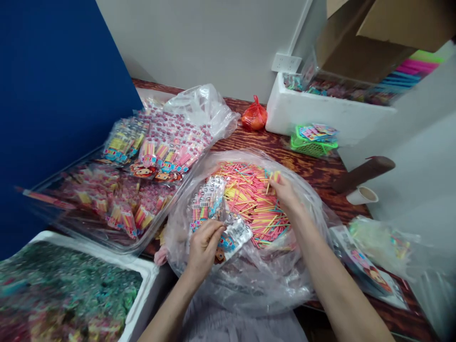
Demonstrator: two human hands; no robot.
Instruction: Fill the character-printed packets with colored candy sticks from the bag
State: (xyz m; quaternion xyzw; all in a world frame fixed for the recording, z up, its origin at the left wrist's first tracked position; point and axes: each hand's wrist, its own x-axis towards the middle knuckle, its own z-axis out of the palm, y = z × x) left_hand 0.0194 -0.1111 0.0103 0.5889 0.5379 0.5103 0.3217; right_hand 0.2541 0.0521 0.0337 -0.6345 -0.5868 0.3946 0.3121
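A heap of thin pink, yellow and blue sticks [261,202] lies in a large clear plastic bag [285,275] spread open in front of me. My right hand [283,187] is closed at the heap's upper right edge, pinching a few yellow sticks [272,179]. Lower left of it, my left hand [206,242] is closed, its thumb and finger pinching the edge of a small printed packet [238,232] with silver and clear parts. Beyond that hand, a stack of similar printed packets [203,204] rests on the left part of the bag.
To the left, a clear tray [142,247] holds many filled packets. A white foam box [142,270] sits at lower left. Behind are a red bag [254,115], a green basket [308,145] and another foam box [320,111]. A paper cup [361,195] stands at right.
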